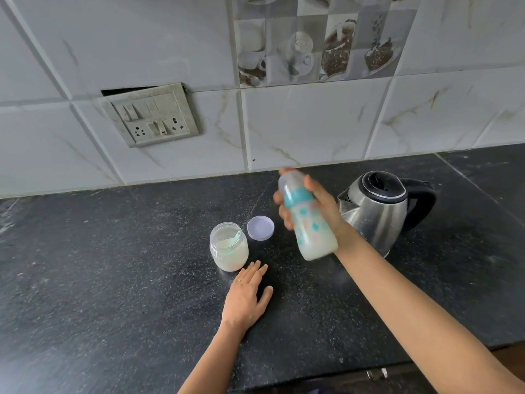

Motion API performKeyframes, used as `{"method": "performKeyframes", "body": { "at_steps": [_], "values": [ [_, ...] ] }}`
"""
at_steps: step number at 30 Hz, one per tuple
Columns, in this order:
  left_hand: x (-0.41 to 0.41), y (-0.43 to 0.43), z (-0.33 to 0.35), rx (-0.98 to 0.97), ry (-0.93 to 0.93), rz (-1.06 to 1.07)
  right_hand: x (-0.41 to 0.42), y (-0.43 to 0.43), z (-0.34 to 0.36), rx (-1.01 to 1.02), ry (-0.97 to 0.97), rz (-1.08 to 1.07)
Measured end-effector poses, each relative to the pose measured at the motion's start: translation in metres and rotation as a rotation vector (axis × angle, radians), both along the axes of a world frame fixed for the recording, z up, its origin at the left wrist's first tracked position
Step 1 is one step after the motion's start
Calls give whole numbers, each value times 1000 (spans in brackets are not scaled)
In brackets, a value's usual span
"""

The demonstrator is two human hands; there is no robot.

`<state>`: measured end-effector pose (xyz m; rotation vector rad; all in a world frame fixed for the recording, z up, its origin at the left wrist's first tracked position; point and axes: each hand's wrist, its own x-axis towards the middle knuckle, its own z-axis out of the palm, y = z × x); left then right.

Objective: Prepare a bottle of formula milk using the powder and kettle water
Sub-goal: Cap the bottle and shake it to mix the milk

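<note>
My right hand [321,207] grips a baby bottle [308,223] in the air above the counter. The bottle has a teal collar and a clear cap, holds whitish milk, tilts with its top to the upper left, and looks motion-blurred. My left hand [248,294] rests flat on the black counter [113,265], fingers straight, just in front of the open powder jar [229,245]. That jar holds pale powder and a green scoop. Its lilac lid [260,227] lies beside it. A steel kettle [379,207] with a black lid and handle stands behind my right wrist.
A tiled wall rises behind the counter, with a switch and socket plate [152,116] at the left. The counter's front edge runs at the lower right, with a cabinet handle [376,373] below it.
</note>
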<state>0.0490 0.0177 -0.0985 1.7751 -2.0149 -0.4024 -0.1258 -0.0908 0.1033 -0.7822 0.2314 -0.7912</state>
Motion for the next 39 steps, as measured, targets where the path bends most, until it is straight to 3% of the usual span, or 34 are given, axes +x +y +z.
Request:
{"method": "performKeyframes", "body": {
  "at_steps": [2, 4, 7, 9, 14, 17, 19, 23, 24, 25, 27, 29, 34, 39],
  "values": [
    [0, 0, 0, 4, -2, 2, -2, -12, -1, 188, -95, -154],
    [-1, 1, 0, 6, -3, 1, -5, -16, -5, 236, -115, -183],
    [0, 0, -1, 9, -1, -1, -5, -1, -8, -28, 39, 66],
    [0, -1, -2, 11, -1, 2, -8, 5, -7, -152, 42, 101],
    [0, 0, -1, 1, 8, 2, -1, -11, -7, 276, -179, -197],
    [0, 0, -2, 3, 7, 3, -1, 1, -9, 17, 46, -24],
    [0, -1, -1, 1, 10, 1, -3, 5, -8, -121, 91, 26],
    [0, 0, -1, 3, 0, 1, 4, -12, -8, 383, -202, -224],
    [0, 0, -1, 3, 3, 0, 3, -13, -9, 430, -210, -240],
    [0, 0, -1, 4, 7, -1, 2, -11, -8, 391, -159, -187],
    [0, -1, -2, 9, 10, -3, 0, -2, -9, 79, 56, -31],
    [1, -1, -2, 10, 9, -4, -2, 4, -11, -134, 138, -1],
    [1, 0, -1, 11, 3, -5, 4, -12, -9, 245, -53, -226],
    [1, -1, -1, 12, 5, -7, 0, -5, -15, -38, 15, -2]
  ]
}}
